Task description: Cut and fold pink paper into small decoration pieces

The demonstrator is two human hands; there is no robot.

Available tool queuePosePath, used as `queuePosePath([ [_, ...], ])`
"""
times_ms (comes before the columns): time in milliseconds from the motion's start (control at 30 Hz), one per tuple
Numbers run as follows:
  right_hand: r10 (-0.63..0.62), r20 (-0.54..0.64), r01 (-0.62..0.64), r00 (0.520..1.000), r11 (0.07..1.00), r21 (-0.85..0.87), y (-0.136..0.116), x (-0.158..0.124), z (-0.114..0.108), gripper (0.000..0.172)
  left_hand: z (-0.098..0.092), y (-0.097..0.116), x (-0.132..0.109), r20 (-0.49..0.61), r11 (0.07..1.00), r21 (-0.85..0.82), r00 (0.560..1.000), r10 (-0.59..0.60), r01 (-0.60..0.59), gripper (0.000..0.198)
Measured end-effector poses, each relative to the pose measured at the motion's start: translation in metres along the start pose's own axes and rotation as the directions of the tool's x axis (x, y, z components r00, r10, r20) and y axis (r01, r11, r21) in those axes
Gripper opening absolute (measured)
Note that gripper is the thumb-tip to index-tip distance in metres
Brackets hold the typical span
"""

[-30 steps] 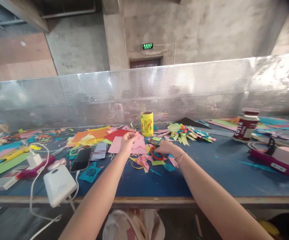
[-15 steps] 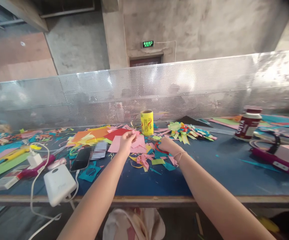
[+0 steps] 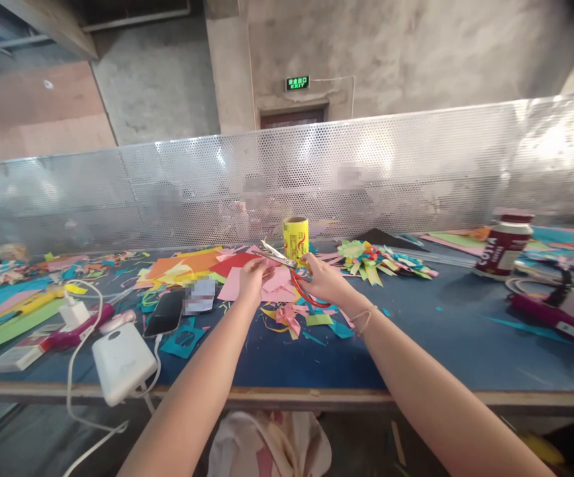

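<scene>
My right hand (image 3: 322,278) grips a pair of scissors (image 3: 287,260) by the red handles. Their blades stand apart and point left toward my left hand (image 3: 257,275). The fingers of my left hand are pinched together; a bit of pink paper seems to be between them, mostly hidden. Below that hand lies a sheet of pink paper (image 3: 230,283), with red paper (image 3: 238,266) behind it. A yellow tape-like roll (image 3: 295,237) stands upright just beyond the blades. Crumpled pink scraps (image 3: 289,319) lie in front of the hands.
A dark phone (image 3: 165,314) and a white power bank (image 3: 124,363) with a cable are on the left. A paper-strip bundle (image 3: 366,258) sits right of the roll. Farther right stand a maroon bottle (image 3: 502,248) and a purple strapped object (image 3: 555,318). A perforated metal screen (image 3: 192,192) runs behind.
My right hand has lifted the scissors from among the scraps and brought them left, blades opened near my left hand. The left hand stays nearly in place. The view has shifted slightly.
</scene>
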State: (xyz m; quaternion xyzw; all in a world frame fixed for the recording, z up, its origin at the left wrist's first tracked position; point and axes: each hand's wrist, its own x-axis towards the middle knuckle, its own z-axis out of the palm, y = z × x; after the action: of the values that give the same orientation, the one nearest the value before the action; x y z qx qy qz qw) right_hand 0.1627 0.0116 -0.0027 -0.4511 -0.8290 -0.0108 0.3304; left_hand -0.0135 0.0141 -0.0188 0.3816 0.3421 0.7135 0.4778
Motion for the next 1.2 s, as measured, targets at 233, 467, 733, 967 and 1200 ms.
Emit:
queuePosePath([
  [233, -0.035, 0.041, 0.035, 0.999, 0.999, 0.009, 0.002, 0.000, 0.002, 0.037, -0.001, -0.001, 0.000, 0.072, 0.999, -0.050, 0.997, 0.022, -0.018, 0.015],
  [467, -0.023, 0.047, 0.021, 0.999, 0.999, 0.027, 0.003, 0.000, -0.001, 0.035, -0.001, -0.001, 0.001, 0.097, 0.996, -0.088, 0.995, 0.022, -0.013, 0.016],
  [733, 0.025, 0.048, -0.026, 0.999, 0.999, 0.027, 0.002, 0.000, -0.007, 0.031, -0.001, -0.001, 0.000, 0.073, 0.994, -0.107, 0.997, 0.003, 0.005, 0.016],
  [967, 0.019, 0.018, -0.020, 1.000, 0.999, 0.045, 0.004, 0.001, -0.009, 0.023, -0.001, -0.001, 0.000, 0.081, 0.994, -0.104, 0.997, -0.007, 0.015, 0.017],
  [1200, 0.043, 0.030, -0.045, 0.999, 0.998, 0.053, 0.003, 0.001, -0.012, 0.019, 0.000, 0.000, 0.000, 0.085, 0.993, -0.112, 0.996, -0.014, 0.023, 0.016],
])
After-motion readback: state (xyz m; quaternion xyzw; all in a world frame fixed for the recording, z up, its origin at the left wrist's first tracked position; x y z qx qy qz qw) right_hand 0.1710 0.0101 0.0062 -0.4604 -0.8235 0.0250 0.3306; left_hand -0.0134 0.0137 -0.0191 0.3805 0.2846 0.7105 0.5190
